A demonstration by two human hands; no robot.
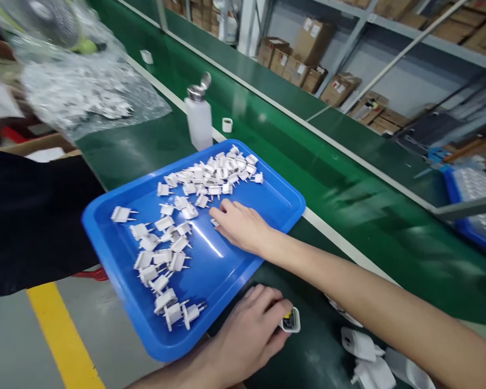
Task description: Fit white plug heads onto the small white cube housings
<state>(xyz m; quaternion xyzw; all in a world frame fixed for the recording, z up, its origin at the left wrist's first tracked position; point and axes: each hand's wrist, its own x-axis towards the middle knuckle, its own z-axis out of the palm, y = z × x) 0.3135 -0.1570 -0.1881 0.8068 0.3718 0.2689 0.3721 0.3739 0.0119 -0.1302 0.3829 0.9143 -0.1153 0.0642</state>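
My left hand [253, 329], low in the view beside the tray, grips an open white charger housing [295, 320]; dark and yellow parts show inside it. My right hand [243, 226] reaches over the blue tray [263, 216] with fingers curled. A small white plug piece [214, 222] shows at its fingertips, mostly hidden by them. Many similar white plug pieces [177, 261] with metal pins lie in the tray, in a loose heap at the far side and a scattered band along the left.
Behind the tray stands a white pump bottle [200, 121]. A white housing [227, 125] rests on the green conveyor belt [340, 210]. Assembled white chargers [360, 344] lie under my right forearm. Plastic sheeting with white parts [81, 89] covers the far-left table. A dark sleeve [36, 221] is at left.
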